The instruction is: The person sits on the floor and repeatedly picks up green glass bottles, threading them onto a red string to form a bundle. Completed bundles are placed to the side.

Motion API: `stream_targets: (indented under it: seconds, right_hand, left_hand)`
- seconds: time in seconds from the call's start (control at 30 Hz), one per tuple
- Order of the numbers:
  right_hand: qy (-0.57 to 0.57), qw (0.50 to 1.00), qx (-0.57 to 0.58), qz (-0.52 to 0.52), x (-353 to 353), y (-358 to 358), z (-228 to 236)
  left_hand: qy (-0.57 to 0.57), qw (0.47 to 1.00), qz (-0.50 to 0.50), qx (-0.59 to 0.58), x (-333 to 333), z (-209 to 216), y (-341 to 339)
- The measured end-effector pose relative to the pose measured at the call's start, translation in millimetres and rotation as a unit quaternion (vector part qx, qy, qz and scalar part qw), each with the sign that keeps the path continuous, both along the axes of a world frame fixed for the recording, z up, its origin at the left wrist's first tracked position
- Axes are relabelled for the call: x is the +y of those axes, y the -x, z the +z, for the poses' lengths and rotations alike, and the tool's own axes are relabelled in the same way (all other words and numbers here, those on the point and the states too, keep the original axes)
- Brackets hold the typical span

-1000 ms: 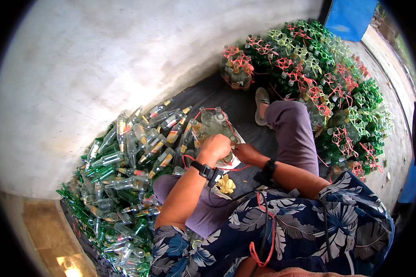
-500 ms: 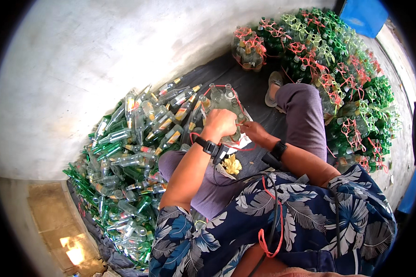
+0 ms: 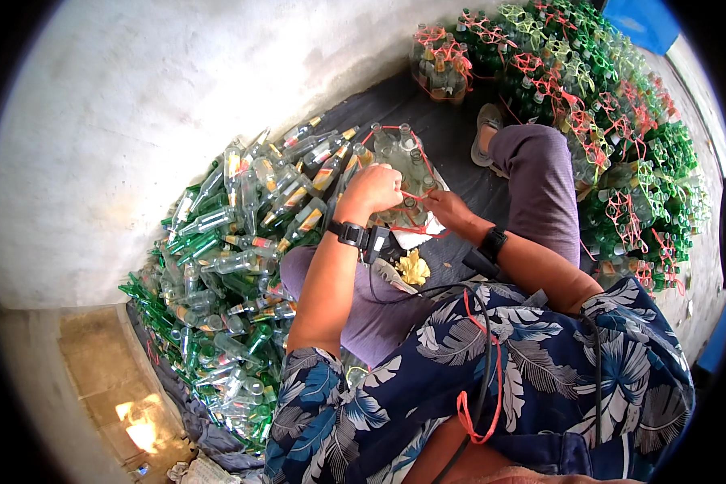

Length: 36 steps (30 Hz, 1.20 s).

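A cluster of clear glass bottles stands upright in front of me, with red string running around and between the necks. My left hand is closed on the string at the cluster's left side. Closed as well, my right hand grips the string at the near right side. A short length of it spans the gap between my hands, over the bottles. Part of the cluster is hidden behind my left hand. Under the bottles a white sheet or board shows.
Loose clear and green bottles lie heaped at my left along the pale wall. Tied bottle bundles crowd the right, with one bundle at the back. A crumpled yellow thing lies near my leg. A cable hangs from my left wrist.
My hands have moved apart, the left one toward the left, and the string now shows stretched between them. The whole view has shifted slightly.
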State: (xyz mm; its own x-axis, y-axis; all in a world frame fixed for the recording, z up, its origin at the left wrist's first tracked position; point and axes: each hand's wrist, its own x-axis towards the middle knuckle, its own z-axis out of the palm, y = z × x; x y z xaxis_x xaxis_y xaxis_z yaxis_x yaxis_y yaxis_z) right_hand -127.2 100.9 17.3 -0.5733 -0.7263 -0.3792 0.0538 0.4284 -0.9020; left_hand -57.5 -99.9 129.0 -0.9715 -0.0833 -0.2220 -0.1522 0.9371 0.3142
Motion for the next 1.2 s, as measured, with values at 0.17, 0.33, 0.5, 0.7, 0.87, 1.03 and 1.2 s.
stream_targets:
  seconds: [0.17, 0.33, 0.5, 0.7, 0.87, 1.03, 1.2]
  right_hand:
    - [0.006, 1.000, 0.002, 0.011, -0.5, 1.0, 5.9]
    - [0.042, 0.998, -0.043, -0.015, 0.4, -5.9, 8.3]
    - [0.055, 0.990, -0.123, -0.044, -0.4, -7.0, 1.0]
    - [0.075, 0.979, -0.176, -0.074, -3.8, -10.5, -3.7]
    - [0.095, 0.975, -0.174, -0.100, -6.9, -12.4, -10.8]
    - [0.099, 0.974, -0.167, -0.116, -7.2, -16.4, -4.6]
    - [0.099, 0.973, -0.172, -0.118, -7.4, -17.6, -4.1]
  left_hand:
    - [0.018, 0.999, 0.006, 0.027, -10.0, -8.1, -0.9]
    - [0.022, 0.997, 0.007, 0.077, -18.8, -12.8, -0.6]
    - [0.058, 0.992, -0.014, 0.110, -19.6, -16.4, 1.5]
    - [0.000, 0.995, 0.017, 0.099, -22.4, -24.0, 1.6]
    - [-0.035, 0.994, 0.047, 0.092, -19.9, -22.7, 4.2]
    - [-0.063, 0.992, 0.071, 0.080, -18.3, -23.8, 7.3]
    - [-0.119, 0.987, 0.079, 0.080, -26.1, -37.2, 15.2]
